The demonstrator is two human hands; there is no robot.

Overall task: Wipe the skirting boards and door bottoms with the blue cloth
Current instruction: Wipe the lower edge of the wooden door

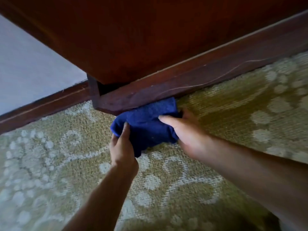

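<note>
Patterned green carpet (66,164) carries the bunched blue cloth (146,120).

There is one view only, from a camera on the person's head, tilted steeply down and forward toward the foot of the wall. It sits close: the two bare forearms come in from the bottom edge and fill much of the lower half, the left hand (122,147) and right hand (185,134) meeting near the middle on the blue cloth (146,120). The wide lens bends straight lines, so the skirting board (216,72) runs slanted from lower left to upper right. Dark wood panelling (133,39) fills the top, a pale wall (30,67) the upper left corner, patterned carpet (50,164) everything below.
</note>
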